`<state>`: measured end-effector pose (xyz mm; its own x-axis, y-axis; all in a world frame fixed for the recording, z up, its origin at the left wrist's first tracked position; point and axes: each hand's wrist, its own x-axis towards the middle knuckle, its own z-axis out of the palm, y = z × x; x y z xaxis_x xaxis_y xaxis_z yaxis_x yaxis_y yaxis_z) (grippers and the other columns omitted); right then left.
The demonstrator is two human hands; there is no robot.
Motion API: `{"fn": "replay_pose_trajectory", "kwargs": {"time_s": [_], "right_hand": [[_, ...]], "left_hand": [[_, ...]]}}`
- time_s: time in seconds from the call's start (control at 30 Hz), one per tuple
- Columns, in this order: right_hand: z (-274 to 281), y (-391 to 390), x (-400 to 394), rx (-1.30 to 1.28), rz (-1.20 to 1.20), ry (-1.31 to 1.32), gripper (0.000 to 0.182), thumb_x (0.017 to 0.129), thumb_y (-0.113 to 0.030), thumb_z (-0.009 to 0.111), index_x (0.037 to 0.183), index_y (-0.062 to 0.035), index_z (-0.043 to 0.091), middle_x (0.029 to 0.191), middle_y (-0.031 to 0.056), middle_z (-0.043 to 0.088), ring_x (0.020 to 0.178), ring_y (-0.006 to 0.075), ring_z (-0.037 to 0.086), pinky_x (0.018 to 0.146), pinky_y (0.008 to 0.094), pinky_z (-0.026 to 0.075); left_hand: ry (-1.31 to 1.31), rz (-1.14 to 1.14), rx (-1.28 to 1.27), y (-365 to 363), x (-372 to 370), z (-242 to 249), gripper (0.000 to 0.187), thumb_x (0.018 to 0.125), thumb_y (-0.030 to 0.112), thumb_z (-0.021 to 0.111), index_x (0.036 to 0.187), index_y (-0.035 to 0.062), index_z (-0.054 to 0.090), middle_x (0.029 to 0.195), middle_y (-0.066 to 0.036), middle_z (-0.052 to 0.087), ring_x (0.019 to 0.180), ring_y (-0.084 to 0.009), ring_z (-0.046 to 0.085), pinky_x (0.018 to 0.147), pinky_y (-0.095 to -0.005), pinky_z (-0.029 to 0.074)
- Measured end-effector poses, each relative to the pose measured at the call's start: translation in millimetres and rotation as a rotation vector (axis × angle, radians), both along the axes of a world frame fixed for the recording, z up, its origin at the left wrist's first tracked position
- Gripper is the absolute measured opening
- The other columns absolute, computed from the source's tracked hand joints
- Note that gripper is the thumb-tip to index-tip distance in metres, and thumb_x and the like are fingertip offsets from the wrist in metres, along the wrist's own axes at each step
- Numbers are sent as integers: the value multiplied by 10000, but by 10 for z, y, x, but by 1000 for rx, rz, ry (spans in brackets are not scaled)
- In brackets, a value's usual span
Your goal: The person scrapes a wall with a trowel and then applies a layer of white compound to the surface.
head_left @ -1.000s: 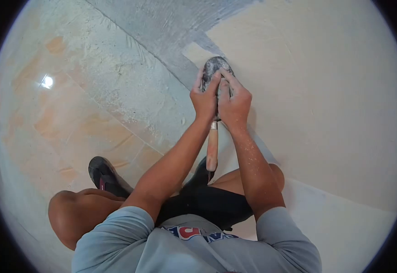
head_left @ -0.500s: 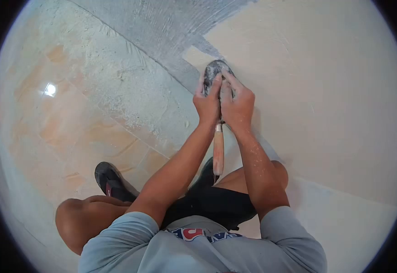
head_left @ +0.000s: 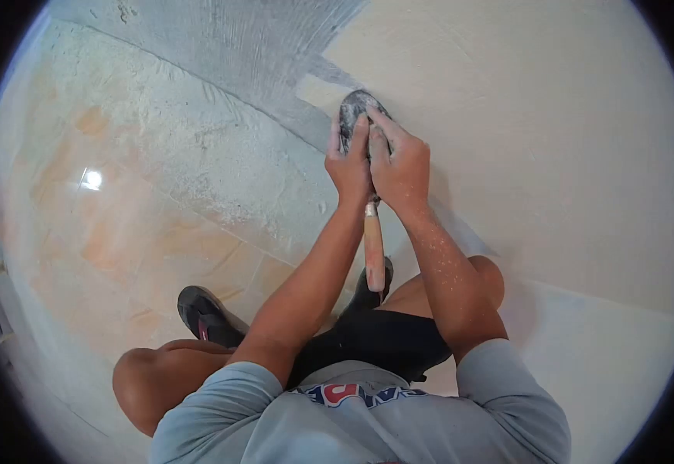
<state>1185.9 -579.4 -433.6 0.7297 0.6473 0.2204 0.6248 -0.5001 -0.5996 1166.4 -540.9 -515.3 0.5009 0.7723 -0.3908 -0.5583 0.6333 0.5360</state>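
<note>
Both of my hands grip a trowel [head_left: 374, 246] by its dark, rounded blade, which is smeared with pale powder or plaster. Its wooden handle points back toward my body and hangs free of my fingers. My left hand [head_left: 349, 168] is closed around the left side of the blade, thumb on top. From the right, my right hand [head_left: 402, 166] presses on the blade with its fingers close to the left thumb. Pale dust coats my fingers and right forearm. The palms and the blade's underside are hidden.
Ahead is a wall with a rough grey patch [head_left: 252, 54] beside smooth cream plaster [head_left: 522, 139]. Orange-beige floor tiles [head_left: 174, 240] to the left carry a strip of pale powder [head_left: 197, 147] along the wall's base. My feet in dark shoes [head_left: 207, 315] are below.
The view has shifted slightly, so the wall and floor sit differently in it. My hands keep hold of the trowel blade, with small shifts of the fingers.
</note>
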Motion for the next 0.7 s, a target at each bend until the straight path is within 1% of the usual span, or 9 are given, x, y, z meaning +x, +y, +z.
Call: {"fn": "replay_pose_trajectory", "kwargs": {"time_s": [0.17,0.23,0.27,0.33,0.37,0.43,0.57,0.6,0.7], "right_hand": [[-39,142,33,-3,23,26,339,967,-104,567,1268,-21,697,1205,248,699,1148,389,685,974,383,529],[-18,43,-10,-16,12,20,349,967,-103,566,1285,-25,687,1224,249,691,1162,390,676,986,393,524],[-23,9,-23,-36,11,22,360,967,-101,565,1301,-29,676,1242,249,683,1176,392,668,997,403,519],[2,-52,-17,-43,16,17,381,961,-94,566,1327,-39,659,1257,251,674,1178,403,659,998,414,519],[5,-52,-7,-53,22,-4,383,957,-91,568,1325,-38,659,1246,254,677,1173,411,657,994,417,520],[32,-1,-19,-122,-7,13,386,943,-79,576,1316,-35,665,1214,262,686,1153,429,656,984,421,522],[-16,-71,-28,-68,8,28,385,934,-70,583,1305,-41,677,1199,261,692,1119,424,674,963,419,532],[12,-78,-24,-65,13,24,385,934,-70,583,1305,-41,677,1199,261,692,1119,424,674,963,419,532],[-25,-64,29,-43,27,7,377,938,-83,576,1298,-48,684,1191,251,699,1106,420,680,951,412,537]], "left_hand": [[-138,13,-71,124,11,-27,568,972,151,721,1455,-56,505,1193,-121,686,965,-127,646,794,-257,543],[3,-4,217,89,-63,-22,560,974,166,723,1442,-57,511,1198,-120,683,966,-131,646,805,-259,541],[-80,-1,-2,28,-24,-27,585,977,178,725,1456,-69,498,1192,-122,686,983,-129,645,816,-261,539],[136,17,211,-143,45,-200,615,979,190,728,1477,-74,482,1188,-117,689,993,-123,640,831,-258,535],[65,-56,-50,-99,-13,-64,636,977,188,732,1494,-69,468,1184,-110,692,987,-117,637,833,-253,529],[-42,-105,-15,-50,-87,-51,654,990,244,711,1541,14,444,1279,-118,662,1051,-125,641,890,-279,526],[-43,-100,-40,-99,-52,-80,625,1007,232,683,1542,17,442,1279,-124,662,1047,-125,646,875,-270,530],[73,-58,132,-129,-18,-118,617,1012,245,681,1535,14,448,1267,-139,667,1021,-130,656,839,-268,542],[183,-38,205,-119,-3,-132,611,1014,257,681,1525,13,454,1257,-149,672,1000,-134,663,814,-271,550]]}}
